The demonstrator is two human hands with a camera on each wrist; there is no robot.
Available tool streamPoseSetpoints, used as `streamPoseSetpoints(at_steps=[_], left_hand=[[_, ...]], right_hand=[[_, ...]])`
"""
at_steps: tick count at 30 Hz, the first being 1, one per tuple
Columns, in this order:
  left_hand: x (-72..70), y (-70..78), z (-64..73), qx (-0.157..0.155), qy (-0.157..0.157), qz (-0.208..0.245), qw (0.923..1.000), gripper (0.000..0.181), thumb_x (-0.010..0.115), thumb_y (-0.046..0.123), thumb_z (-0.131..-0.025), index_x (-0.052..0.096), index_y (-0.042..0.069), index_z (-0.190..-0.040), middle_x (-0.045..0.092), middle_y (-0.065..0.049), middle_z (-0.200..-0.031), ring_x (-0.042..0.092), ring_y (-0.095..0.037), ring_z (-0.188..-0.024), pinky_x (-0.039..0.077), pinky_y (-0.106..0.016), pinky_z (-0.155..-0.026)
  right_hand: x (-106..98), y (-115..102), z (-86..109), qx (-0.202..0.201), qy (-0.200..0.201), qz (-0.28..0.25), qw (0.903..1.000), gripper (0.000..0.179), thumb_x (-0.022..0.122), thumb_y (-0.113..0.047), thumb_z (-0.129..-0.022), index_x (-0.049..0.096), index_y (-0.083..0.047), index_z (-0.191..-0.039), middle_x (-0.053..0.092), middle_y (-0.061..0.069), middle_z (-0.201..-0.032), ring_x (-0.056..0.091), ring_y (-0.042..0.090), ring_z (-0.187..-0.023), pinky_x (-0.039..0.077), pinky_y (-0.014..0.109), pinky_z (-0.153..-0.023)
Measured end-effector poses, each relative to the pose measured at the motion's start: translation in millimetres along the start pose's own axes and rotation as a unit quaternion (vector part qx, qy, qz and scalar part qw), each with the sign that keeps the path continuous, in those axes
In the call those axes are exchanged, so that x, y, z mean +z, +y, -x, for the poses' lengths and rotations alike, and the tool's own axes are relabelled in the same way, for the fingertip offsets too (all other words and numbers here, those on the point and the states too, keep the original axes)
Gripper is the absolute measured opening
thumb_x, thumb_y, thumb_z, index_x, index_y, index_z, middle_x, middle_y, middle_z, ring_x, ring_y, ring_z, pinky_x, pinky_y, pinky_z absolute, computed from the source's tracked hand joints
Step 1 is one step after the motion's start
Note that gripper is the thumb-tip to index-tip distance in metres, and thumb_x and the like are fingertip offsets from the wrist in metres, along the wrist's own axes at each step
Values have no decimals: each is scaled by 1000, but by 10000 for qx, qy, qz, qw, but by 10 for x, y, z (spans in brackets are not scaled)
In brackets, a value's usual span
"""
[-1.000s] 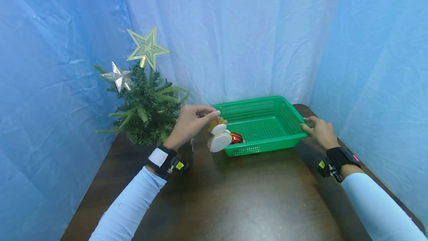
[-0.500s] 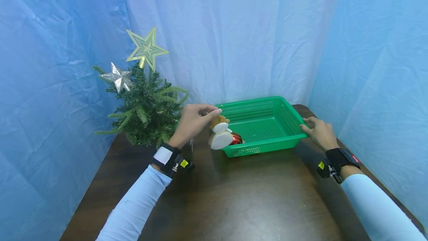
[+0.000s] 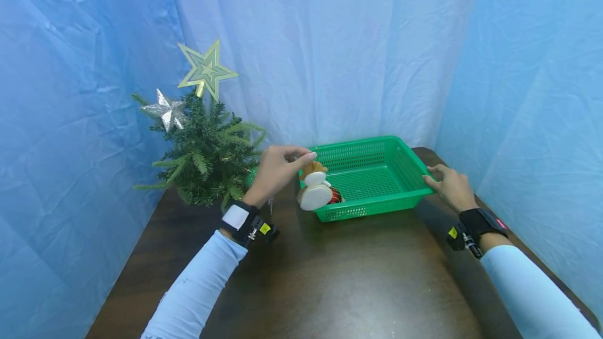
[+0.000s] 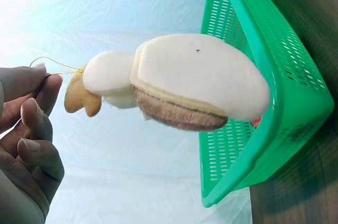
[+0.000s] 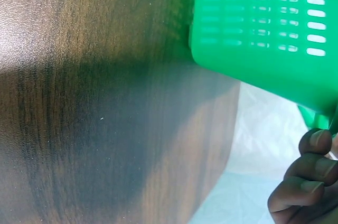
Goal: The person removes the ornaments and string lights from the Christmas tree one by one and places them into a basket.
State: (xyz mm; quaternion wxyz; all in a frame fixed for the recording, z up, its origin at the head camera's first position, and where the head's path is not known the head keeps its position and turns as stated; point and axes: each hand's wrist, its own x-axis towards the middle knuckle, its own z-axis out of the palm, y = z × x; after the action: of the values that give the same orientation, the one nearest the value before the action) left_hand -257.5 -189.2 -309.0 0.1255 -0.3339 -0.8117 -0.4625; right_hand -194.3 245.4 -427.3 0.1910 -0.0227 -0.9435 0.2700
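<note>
My left hand [image 3: 278,171] pinches the thin gold string [image 4: 66,71] of a plush ornament [image 3: 314,195] between thumb and forefinger. The ornament, white with tan and brown parts, dangles from that loop and overlaps the near left corner of the green basket [image 3: 377,204] in the head view. Its other side is hidden from both views. My right hand [image 3: 449,186] grips the basket's right-hand rim, thumb on top, and its curled fingers [image 5: 306,189] show in the right wrist view. Inside the basket's near left corner lies a shiny red ornament [image 3: 336,195], partly covered by the plush one.
A small Christmas tree [image 3: 202,156] stands at the left, with a gold star [image 3: 207,69] on top and a silver glitter star [image 3: 167,111] on a branch. The dark wooden table [image 3: 339,276] meets blue curtains [image 3: 330,56] at the back and sides.
My left hand has shifted slightly to the right with the dangling plush ornament, bringing it further over the basket's left end. My right hand keeps its place on the rim.
</note>
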Motion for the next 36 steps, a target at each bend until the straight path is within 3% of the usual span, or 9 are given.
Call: streamPoseSetpoints(at_steps=[3, 12, 20, 26, 36], left_hand=[[22, 21, -17, 0, 11, 74, 10000, 21, 73, 38, -98, 82, 20, -105, 76, 11, -93, 60, -14, -73, 38, -30, -58], [45, 83, -7, 78, 22, 174, 9998, 18, 73, 34, -98, 81, 19, -105, 76, 8, -96, 62, -13, -80, 38, -31, -60], [51, 174, 27, 88, -2, 196, 9998, 19, 72, 34, -99, 81, 18, -106, 76, 8, -93, 58, -12, -74, 35, -32, -59], [96, 234, 8, 244, -70, 169, 9995, 22, 73, 37, -98, 81, 18, -106, 76, 7, -92, 61, -11, -77, 33, -31, -59], [212, 306, -18, 163, -213, 335, 9991, 20, 73, 35, -98, 81, 18, -106, 76, 8, -96, 62, -10, -75, 43, -30, -60]], right_hand=[[3, 7, 3, -12, 33, -16, 10000, 48, 60, -30, -106, 58, 5, -139, 69, 12, -76, 24, 15, -43, 28, 33, -43], [-11, -35, 116, 50, 107, 6, 9999, 47, 60, -30, -106, 58, 5, -139, 55, 4, -55, 22, 14, -43, 27, 33, -43], [-21, -80, 268, 63, 205, -20, 9998, 47, 60, -30, -106, 59, 5, -138, 73, 21, -91, 27, 17, -43, 28, 34, -43], [-30, -96, 313, 166, 195, 21, 9997, 47, 60, -29, -106, 59, 5, -138, 66, 11, -70, 26, 16, -44, 28, 33, -44], [-35, -152, 370, 265, 220, 0, 9994, 46, 60, -29, -106, 59, 4, -138, 70, 19, -84, 27, 16, -44, 28, 34, -45]])
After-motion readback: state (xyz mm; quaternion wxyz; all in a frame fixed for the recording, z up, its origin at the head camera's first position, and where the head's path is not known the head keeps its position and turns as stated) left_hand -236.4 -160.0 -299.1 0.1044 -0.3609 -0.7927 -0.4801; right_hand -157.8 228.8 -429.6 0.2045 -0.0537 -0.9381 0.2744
